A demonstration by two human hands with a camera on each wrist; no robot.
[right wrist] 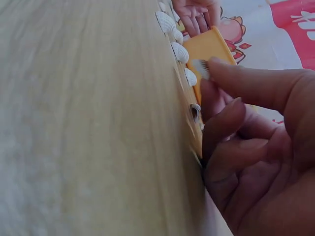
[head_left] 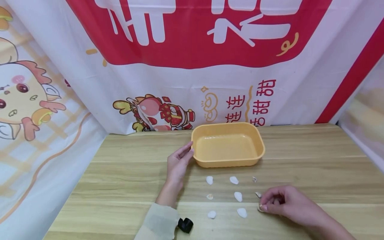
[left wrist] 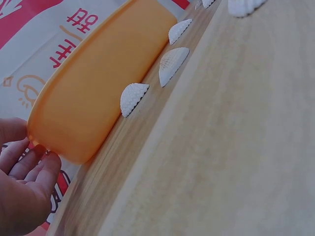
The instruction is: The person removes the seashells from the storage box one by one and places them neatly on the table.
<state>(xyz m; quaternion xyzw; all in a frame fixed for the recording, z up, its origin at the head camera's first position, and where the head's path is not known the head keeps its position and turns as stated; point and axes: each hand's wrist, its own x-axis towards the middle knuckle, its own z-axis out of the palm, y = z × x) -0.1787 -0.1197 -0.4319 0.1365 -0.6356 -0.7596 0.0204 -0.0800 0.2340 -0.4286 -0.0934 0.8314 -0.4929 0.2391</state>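
Observation:
A yellow plastic basin (head_left: 228, 163) stands at the back of the wooden table. My left hand (head_left: 177, 165) holds its left end, thumb at the rim and fingers against the outer wall, as the left wrist view shows. Between thumb and forefinger, my right hand (head_left: 285, 203) pinches a small ribbed seashell (right wrist: 201, 68) low over the table at the right column. Beside those fingers lies a small dark-marked shell (head_left: 258, 194), with another small shell (head_left: 254, 179) behind it. White shells (head_left: 238, 196) form the middle column; the left column has a tan-centred shell (head_left: 210, 196) between two white ones.
Behind the table (head_left: 135, 176) hangs a white cloth with a red printed panel (head_left: 192, 50), and patterned cloth also covers the left side (head_left: 45, 133). A black strap piece (head_left: 185, 225) sits at the left sleeve (head_left: 160, 221).

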